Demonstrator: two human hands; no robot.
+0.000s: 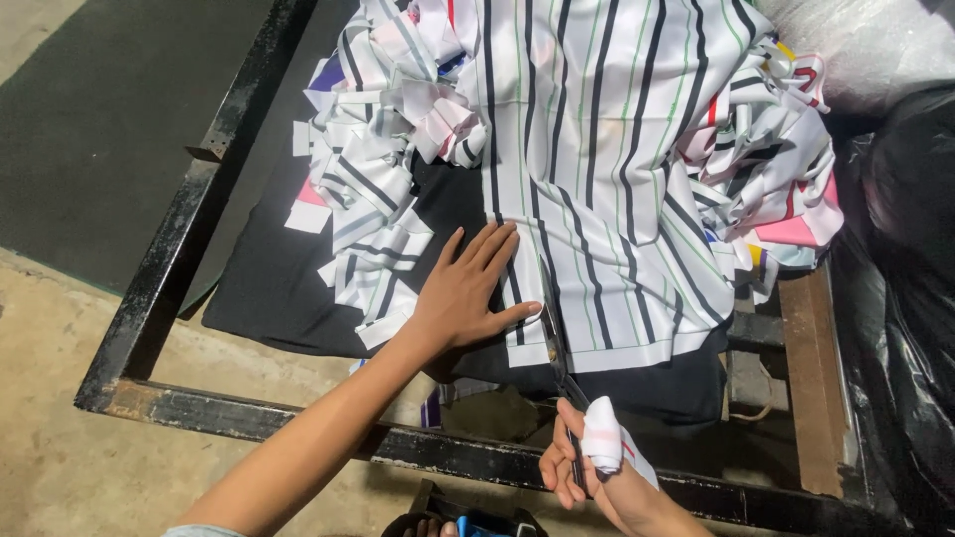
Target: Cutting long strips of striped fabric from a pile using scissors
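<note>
A white cloth with dark and green stripes (597, 149) lies spread over a black fabric sheet (269, 288). My left hand (468, 293) rests flat on the striped cloth's near left edge, fingers spread. My right hand (587, 462), its thumb wrapped in white bandage, grips a pair of scissors (555, 343). The blades point away from me and sit in the cloth's near hem, just right of my left thumb.
Cut striped scraps (373, 189) are heaped at the left and more scraps (766, 169) at the right. A black metal frame (169, 268) borders the work surface, with a wooden plank (811, 378) at right. Black plastic (910, 298) lies beyond it. Concrete floor is below.
</note>
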